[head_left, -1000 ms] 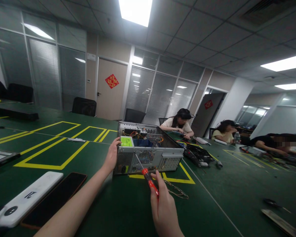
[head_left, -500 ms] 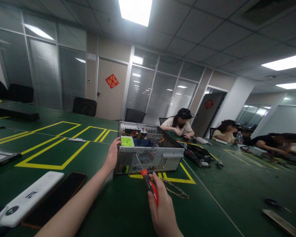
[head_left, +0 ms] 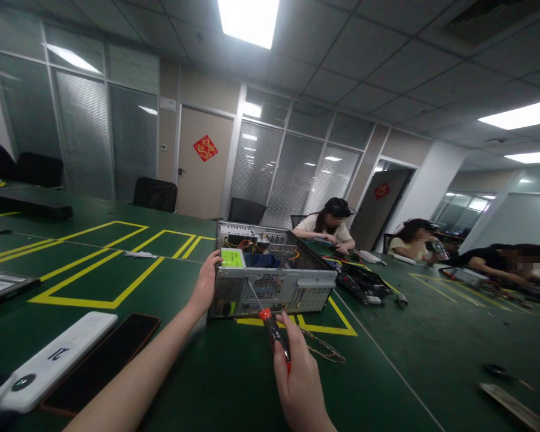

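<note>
An open grey computer case (head_left: 292, 287) lies on its side on the green table (head_left: 234, 384), its rear panel toward me, with cables and a green-labelled power supply (head_left: 232, 258) inside. My left hand (head_left: 206, 283) grips the case's left rear corner, fingers curled over the edge. My right hand (head_left: 299, 384) is closed round the red and black handle of a screwdriver (head_left: 270, 327); its thin shaft runs up to the rear panel near the fan grille (head_left: 266, 284).
A white device (head_left: 49, 362) and a dark phone (head_left: 103, 360) lie at front left. Yellow tape outlines (head_left: 94, 264) mark the table. Loose wire (head_left: 326, 349) sits right of my hand. Other people (head_left: 328, 228) work on parts at the far right. Tools lie at right (head_left: 513, 405).
My right hand and the screwdriver handle have shifted slightly, with the tip staying on the rear panel. My left hand has kept its hold on the case.
</note>
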Action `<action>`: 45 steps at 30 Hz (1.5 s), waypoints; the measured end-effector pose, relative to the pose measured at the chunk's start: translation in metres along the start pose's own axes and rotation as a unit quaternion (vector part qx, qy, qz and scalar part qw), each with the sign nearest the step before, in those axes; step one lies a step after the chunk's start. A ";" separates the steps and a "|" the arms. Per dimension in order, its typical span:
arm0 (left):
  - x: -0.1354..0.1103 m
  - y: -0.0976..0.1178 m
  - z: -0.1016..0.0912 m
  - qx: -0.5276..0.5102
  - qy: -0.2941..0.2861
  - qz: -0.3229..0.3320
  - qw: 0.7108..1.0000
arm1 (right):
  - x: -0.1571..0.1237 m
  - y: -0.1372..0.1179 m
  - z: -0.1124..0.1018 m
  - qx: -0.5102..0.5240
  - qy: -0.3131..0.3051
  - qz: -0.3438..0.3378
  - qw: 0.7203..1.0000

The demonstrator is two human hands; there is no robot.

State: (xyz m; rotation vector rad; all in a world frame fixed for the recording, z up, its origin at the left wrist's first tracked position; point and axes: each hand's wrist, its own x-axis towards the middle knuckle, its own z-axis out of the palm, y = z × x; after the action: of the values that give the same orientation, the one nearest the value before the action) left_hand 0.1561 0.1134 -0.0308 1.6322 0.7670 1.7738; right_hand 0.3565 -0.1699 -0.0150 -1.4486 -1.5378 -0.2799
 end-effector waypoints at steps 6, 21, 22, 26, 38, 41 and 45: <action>0.000 0.000 -0.001 0.001 -0.006 0.013 1.000 | 0.000 0.004 0.003 -0.015 0.018 -0.056 0.998; 0.001 0.000 0.000 0.004 -0.001 0.007 1.000 | 0.000 -0.002 -0.001 0.010 -0.052 0.043 0.998; 0.001 -0.001 0.000 0.004 0.000 0.007 1.000 | -0.001 -0.002 -0.001 0.013 -0.049 0.045 0.998; 0.001 -0.002 0.000 0.003 -0.001 0.007 1.000 | -0.001 0.001 0.002 -0.001 0.009 -0.013 1.000; 0.001 -0.001 0.000 -0.001 0.002 0.007 1.000 | 0.006 0.007 -0.009 -0.049 -0.022 -0.003 0.999; 0.001 -0.001 0.001 0.000 0.002 0.005 1.000 | 0.009 0.012 -0.014 -0.071 -0.016 -0.076 0.994; 0.000 0.001 0.002 0.001 0.006 0.002 1.000 | 0.009 0.007 -0.011 -0.064 -0.003 -0.056 0.996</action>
State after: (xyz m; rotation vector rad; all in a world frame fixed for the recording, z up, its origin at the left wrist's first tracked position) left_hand 0.1581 0.1130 -0.0303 1.6266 0.7730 1.7875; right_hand 0.3694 -0.1703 -0.0055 -1.4641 -1.6342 -0.4489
